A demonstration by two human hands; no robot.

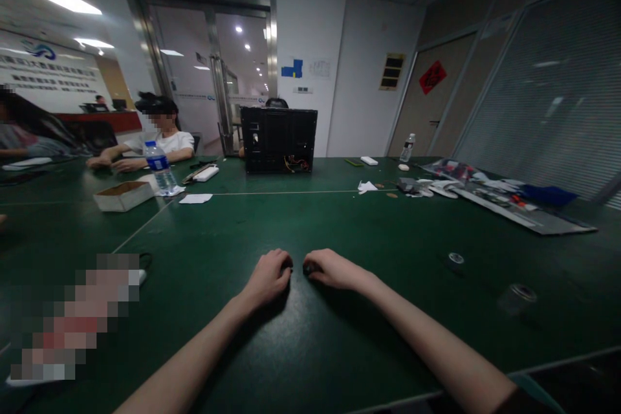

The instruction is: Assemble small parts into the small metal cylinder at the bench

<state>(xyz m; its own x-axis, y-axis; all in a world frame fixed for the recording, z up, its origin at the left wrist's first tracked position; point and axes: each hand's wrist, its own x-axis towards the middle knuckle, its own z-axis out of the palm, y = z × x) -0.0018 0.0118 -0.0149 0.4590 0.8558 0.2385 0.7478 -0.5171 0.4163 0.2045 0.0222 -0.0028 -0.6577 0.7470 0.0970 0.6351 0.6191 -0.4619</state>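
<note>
Both of my hands rest low over the green table (242,349), close together with a narrow gap between them. My left hand (269,277) is closed, thumb and fingers curled around something dark that barely shows. The fingers of my right hand (334,268) close on a small black piece (309,268), whose dark end points toward my left hand. What kind of thing either hand holds is too small and hidden to tell. To the right stand a small metal-topped container (455,259) and a larger clear jar (519,299).
A black computer case (279,142) with exposed wires stands at the far side. Left are a water bottle (161,169), an open box (123,196) and a co-worker (167,136) seated with arms on the table. Loose parts and a board (528,217) lie at right.
</note>
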